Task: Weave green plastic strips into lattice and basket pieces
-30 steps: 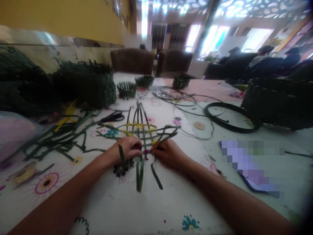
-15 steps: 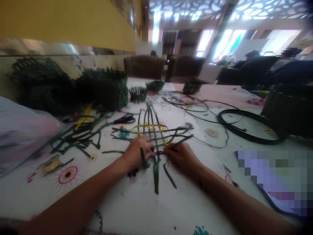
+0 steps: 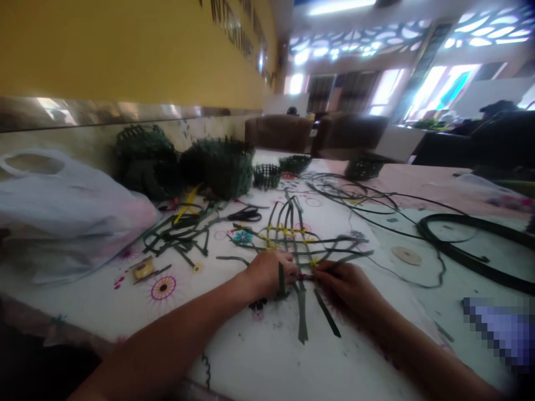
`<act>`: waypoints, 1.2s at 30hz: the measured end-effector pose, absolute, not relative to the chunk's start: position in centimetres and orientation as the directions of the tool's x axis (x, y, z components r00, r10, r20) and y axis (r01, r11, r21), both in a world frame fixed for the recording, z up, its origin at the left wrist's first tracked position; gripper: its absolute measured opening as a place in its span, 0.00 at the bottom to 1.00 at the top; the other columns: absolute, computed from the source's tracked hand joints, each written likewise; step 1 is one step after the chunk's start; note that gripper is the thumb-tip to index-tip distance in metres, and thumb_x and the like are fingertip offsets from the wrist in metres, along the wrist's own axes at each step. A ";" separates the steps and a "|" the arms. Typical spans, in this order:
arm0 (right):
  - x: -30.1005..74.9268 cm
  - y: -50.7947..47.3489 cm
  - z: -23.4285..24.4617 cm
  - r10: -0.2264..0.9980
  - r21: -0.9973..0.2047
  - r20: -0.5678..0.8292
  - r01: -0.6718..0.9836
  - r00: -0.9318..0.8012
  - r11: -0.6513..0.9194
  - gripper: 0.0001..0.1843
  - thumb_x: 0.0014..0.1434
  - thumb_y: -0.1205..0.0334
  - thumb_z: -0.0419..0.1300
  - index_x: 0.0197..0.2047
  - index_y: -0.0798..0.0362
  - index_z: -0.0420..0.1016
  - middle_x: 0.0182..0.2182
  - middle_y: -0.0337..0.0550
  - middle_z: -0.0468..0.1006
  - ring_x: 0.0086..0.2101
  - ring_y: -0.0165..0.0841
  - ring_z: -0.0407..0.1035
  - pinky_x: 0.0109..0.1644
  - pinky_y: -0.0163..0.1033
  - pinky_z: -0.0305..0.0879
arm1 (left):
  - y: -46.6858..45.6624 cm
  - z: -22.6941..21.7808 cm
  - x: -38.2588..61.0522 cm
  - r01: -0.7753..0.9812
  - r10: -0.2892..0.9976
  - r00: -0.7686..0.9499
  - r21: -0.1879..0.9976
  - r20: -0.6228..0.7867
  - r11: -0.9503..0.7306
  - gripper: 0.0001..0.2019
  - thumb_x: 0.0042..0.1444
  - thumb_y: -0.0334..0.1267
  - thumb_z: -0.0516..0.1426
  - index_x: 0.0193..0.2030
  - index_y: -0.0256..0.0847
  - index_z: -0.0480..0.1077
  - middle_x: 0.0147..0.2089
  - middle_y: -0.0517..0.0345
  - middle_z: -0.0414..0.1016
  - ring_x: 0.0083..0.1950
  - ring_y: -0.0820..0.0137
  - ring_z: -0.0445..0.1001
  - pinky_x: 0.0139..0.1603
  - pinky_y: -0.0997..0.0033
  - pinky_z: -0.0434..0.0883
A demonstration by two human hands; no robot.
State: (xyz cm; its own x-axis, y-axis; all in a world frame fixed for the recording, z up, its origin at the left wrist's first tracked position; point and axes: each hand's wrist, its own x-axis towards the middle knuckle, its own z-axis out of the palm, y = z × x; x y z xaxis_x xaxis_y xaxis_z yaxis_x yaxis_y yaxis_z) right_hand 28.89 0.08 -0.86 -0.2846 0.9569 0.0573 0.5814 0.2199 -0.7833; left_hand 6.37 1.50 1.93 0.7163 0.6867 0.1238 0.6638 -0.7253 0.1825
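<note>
Judging by the hold on the flat open lattice of dark green, ribbon-like strips (image 3: 295, 241), could skew out of square along the near edge, through uneven pull between the bare left hand (image 3: 270, 273) and the bare right hand (image 3: 345, 278). Could also slacken at a crossing, from releasing the small dark pink tie (image 3: 301, 277) while loose. Possibly prone to snagging at six o'clock, on the flat dark green strip tails (image 3: 302, 317) lying between the forearms.

Pinching with the left hand, fingers curled over the near edge and tips drawn in at nine o'clock of the tie. Pinching with the right as well, thumb to forefinger at three o'clock of the tie, apparently on that same edge; too blurred to tell strip from thread.

Lying at twelve o'clock from the wearer, on the white flower-printed tablecloth (image 3: 267, 356), with black-handled scissors (image 3: 246, 214) at ten o'clock from the weave.

Looks sparse and see-through, with squarish gaps, knotted at several crossings with small bright yellow ties (image 3: 285, 229). Fanning long free ends toward three o'clock; narrowing almost to a point at twelve.
</note>
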 end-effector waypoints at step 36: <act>32.6 1.2 7.2 0.690 -0.753 0.623 0.523 0.369 0.400 0.21 0.60 0.47 0.58 0.26 0.56 0.75 0.15 0.35 0.65 0.17 0.26 0.57 0.21 0.33 0.53 | 2.2 1.5 5.9 0.663 0.722 0.682 0.319 0.115 -0.677 0.06 0.57 0.36 0.58 0.37 0.42 0.77 0.38 0.58 0.76 0.40 0.69 0.74 0.39 0.75 0.67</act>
